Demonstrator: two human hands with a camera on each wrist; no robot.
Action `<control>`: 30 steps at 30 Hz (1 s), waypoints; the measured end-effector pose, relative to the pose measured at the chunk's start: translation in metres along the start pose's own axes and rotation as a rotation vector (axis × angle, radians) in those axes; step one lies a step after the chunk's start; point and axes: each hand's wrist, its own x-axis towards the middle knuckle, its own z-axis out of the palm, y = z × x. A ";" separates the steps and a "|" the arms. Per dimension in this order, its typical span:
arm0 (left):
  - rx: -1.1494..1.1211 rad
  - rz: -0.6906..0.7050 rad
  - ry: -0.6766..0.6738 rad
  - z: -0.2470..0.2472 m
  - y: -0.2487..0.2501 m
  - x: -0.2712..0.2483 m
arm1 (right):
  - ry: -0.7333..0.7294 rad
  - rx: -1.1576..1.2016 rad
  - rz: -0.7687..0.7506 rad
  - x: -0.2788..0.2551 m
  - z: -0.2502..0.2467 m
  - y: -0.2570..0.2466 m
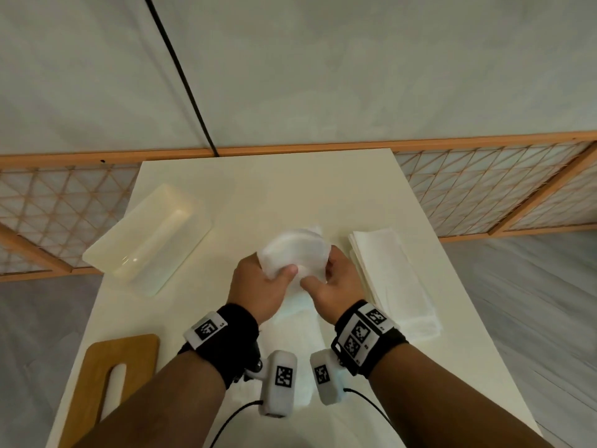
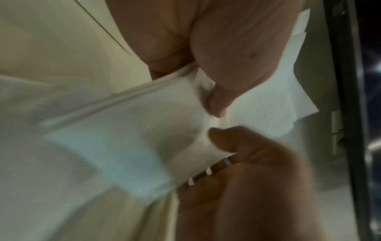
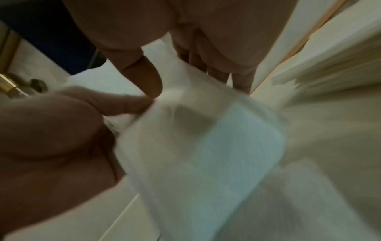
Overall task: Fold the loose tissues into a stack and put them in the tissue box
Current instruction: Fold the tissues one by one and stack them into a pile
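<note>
Both hands hold a folded bundle of white tissues above the middle of the cream table. My left hand grips its left side, thumb on top. My right hand grips the right side, thumb pressed beside the other. In the left wrist view the tissues bend between the left thumb and the right hand. The right wrist view is blurred: the tissues hang below the right thumb. The open cream tissue box lies at the back left, with nothing inside.
A tall stack of folded tissues lies along the table's right side. More white tissue rests flat under my wrists. A wooden lid with a slot sits at the front left corner. A lattice screen stands behind.
</note>
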 end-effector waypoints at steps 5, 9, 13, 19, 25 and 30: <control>-0.192 -0.043 -0.095 0.054 0.048 0.015 | 0.061 -0.075 0.049 0.008 -0.068 -0.006; -0.045 -0.162 -0.250 0.129 0.038 0.014 | 0.108 -0.352 0.187 0.029 -0.131 0.016; 0.032 -0.242 -0.274 0.180 0.024 0.013 | 0.098 -0.562 0.345 0.048 -0.165 0.044; 0.296 -0.278 -0.252 0.195 0.025 0.017 | 0.105 -0.623 0.378 0.062 -0.182 0.069; 0.292 -0.508 -0.224 0.206 0.021 0.013 | 0.086 -0.640 0.449 0.061 -0.184 0.085; 0.272 -0.543 -0.267 0.230 0.015 -0.007 | -0.085 -0.546 0.484 0.040 -0.164 0.091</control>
